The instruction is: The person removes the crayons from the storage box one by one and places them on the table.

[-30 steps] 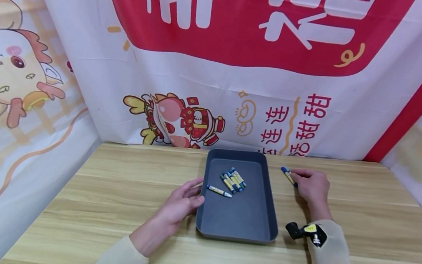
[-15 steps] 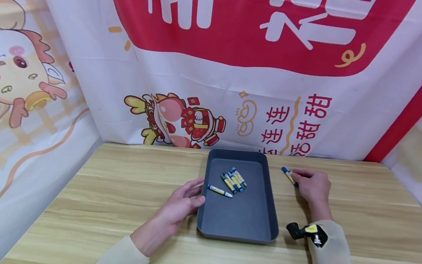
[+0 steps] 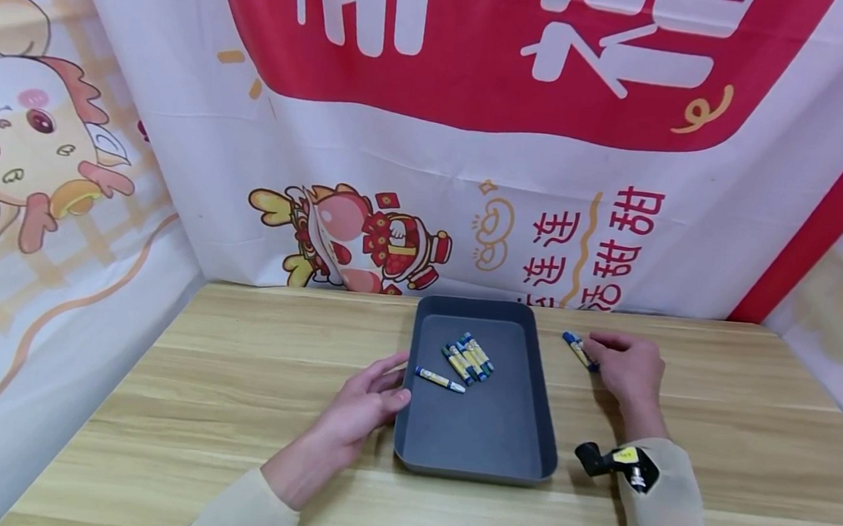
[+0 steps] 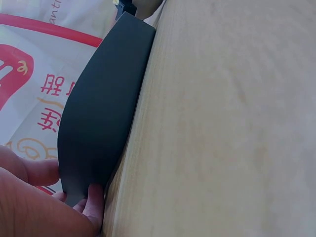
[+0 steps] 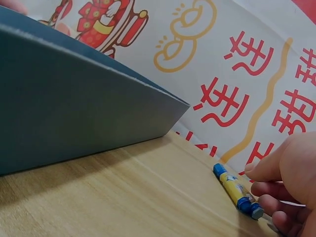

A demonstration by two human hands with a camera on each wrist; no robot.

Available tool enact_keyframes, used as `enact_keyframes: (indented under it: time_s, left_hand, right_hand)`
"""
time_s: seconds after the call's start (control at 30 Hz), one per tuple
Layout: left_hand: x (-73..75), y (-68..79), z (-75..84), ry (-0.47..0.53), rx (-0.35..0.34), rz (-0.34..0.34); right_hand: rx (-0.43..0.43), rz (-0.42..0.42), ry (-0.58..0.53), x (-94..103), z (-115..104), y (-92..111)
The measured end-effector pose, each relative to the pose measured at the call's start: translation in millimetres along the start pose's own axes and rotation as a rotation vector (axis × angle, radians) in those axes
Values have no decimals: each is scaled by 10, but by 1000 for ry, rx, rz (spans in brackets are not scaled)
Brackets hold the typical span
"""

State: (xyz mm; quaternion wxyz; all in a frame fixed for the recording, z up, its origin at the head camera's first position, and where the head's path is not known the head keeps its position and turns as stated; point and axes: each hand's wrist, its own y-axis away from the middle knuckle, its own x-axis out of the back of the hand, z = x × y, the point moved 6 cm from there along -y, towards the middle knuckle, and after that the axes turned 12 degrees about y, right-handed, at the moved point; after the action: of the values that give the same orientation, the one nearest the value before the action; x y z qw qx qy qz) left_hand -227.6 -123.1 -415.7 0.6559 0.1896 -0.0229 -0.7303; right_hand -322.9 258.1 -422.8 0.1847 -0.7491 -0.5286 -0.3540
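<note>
A dark grey tray (image 3: 477,443) stands on the table with several yellow-labelled crayons (image 3: 467,361) grouped inside, and one white-tipped crayon (image 3: 440,380) lies apart near its left wall. My left hand (image 3: 364,404) holds the tray's left side, thumb at the rim and fingers along the outer wall (image 4: 101,103). To the right of the tray, a blue-ended crayon (image 5: 231,185) lies on the wood, a second blue tip close beside it. My right hand (image 3: 626,373) is right next to it, thumb raised a little off the crayon and fingers loosely bent alongside.
The wooden table (image 3: 271,350) extends on both sides of the tray. A printed white and red cloth (image 3: 371,150) hangs behind the table's back edge. A black camera mount (image 3: 615,461) sits on the right sleeve.
My right hand has drawn slightly to the right, its fingertips easing off the crayon, which lies in the same place. The left hand and tray stay put.
</note>
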Motion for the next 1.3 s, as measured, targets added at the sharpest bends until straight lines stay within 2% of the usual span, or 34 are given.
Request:
enact_keyframes:
  time_s: [0.37, 0.8, 1.03, 1.3]
  left_hand:
    - [-7, 1, 2, -1, 6, -1]
    - [-2, 1, -10, 5, 0, 3]
    - [-14, -2, -3, 4, 0, -2]
    - [0, 3, -4, 6, 0, 1]
  right_hand:
    - [-23, -24, -71, 90, -70, 33]
    - [45, 11, -106, 150, -288, 122]
    - [55, -10, -124, 121, -378, 172]
    - [108, -24, -103, 56, -502, 223]
